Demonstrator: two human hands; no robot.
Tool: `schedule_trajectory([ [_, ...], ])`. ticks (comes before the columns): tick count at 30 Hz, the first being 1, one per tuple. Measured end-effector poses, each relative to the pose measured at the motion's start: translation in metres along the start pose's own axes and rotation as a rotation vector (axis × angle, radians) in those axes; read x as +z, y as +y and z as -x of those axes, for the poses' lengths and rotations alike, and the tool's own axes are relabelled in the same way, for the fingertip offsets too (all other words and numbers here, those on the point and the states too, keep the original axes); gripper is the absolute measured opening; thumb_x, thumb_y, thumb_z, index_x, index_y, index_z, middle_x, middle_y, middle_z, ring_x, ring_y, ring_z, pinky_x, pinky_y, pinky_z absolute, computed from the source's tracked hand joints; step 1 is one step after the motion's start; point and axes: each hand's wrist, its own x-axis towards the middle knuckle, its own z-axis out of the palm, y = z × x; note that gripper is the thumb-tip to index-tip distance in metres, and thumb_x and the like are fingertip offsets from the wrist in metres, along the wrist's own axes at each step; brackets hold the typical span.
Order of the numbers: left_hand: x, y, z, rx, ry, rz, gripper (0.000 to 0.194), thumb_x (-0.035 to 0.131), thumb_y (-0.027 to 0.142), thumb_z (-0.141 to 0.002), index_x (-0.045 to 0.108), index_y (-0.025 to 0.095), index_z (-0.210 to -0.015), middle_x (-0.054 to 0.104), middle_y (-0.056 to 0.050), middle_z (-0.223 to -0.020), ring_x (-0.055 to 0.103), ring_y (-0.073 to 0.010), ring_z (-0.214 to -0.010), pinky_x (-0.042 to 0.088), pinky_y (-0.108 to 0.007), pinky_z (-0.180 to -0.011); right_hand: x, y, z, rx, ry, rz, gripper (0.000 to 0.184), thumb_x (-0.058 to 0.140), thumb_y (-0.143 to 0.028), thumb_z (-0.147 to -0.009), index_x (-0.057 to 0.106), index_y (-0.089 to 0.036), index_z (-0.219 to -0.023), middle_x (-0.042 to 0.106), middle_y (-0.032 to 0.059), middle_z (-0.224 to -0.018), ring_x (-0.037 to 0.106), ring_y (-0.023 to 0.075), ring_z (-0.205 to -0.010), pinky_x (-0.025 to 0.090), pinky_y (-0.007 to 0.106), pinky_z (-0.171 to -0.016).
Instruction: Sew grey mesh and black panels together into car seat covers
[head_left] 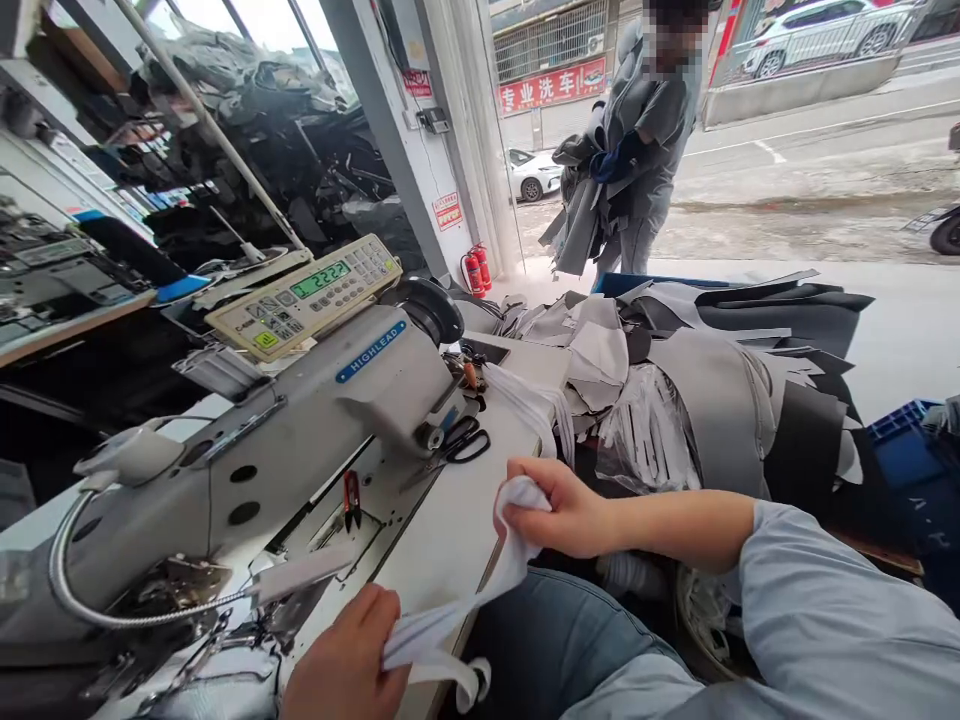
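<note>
Pale worktable [450, 535] carries a large grey metal sewing machine with blue label [285, 440]. Nearest, before this machine, the left hand [341, 655] has its fingers closed on a soft white cloth strip [514, 570], and the right hand [559, 508] pinches its bunched part. This strip passes between the hands, apart from the machine, so I judge that it is being handled, not stitched. Whether any seam is done, I cannot tell. Beside the machine lie black-handled metal scissors [466, 440] and further white fabric bands [525, 395], finished or waiting, it is unclear. Beyond the machine, grey and black flat pieces [720, 375] are heaped; farther, a person [660, 110] carries similar ones.
</note>
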Motion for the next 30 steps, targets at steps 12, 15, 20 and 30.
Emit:
schedule_trajectory([
  [12,-0.013,-0.044,-0.014,-0.246,-0.244,-0.159,0.043,0.03,0.006,-0.078,0.061,0.021,-0.103,0.066,-0.008,-0.107,0.064,-0.0237,-0.095,0.045,-0.03,-0.067,0.004,0.027,0.048,0.716,-1.287,0.482,0.015,0.073,-0.029,-0.072,0.061,-0.02,-0.07,0.051,-0.007,-0.052,0.049,0.0102,-0.05,0.039,0.021,-0.051],
  [15,-0.006,-0.035,-0.019,-0.262,-0.347,-0.126,0.043,0.028,0.003,-0.078,0.059,0.02,-0.102,0.065,-0.007,-0.102,0.064,-0.0206,-0.088,0.043,-0.028,-0.066,0.031,0.059,0.036,0.373,-1.278,0.639,0.035,0.073,-0.035,-0.075,0.064,-0.023,-0.107,0.068,-0.0012,-0.078,0.062,0.0141,-0.068,0.045,0.023,-0.063],
  [20,0.001,-0.052,0.006,-0.396,-0.046,-0.175,0.048,0.037,0.034,-0.089,0.043,0.01,-0.131,0.051,-0.019,-0.13,0.051,-0.0327,-0.118,0.039,-0.042,-0.096,0.071,0.117,-0.034,-0.253,-0.961,1.044,0.056,0.06,-0.048,-0.086,0.052,-0.013,-0.129,0.044,0.0203,-0.142,0.042,0.0298,-0.129,0.034,0.044,-0.104],
  [30,0.021,-0.108,0.047,-0.735,0.159,0.354,0.033,0.049,0.049,-0.084,0.054,0.02,-0.097,0.062,-0.003,-0.088,0.059,-0.0202,-0.089,0.046,-0.031,-0.083,0.109,0.193,-0.097,-0.392,-0.834,1.105,0.033,0.034,-0.008,-0.092,0.06,-0.011,-0.112,0.052,0.0182,-0.124,0.053,0.0224,-0.105,0.044,0.037,-0.087],
])
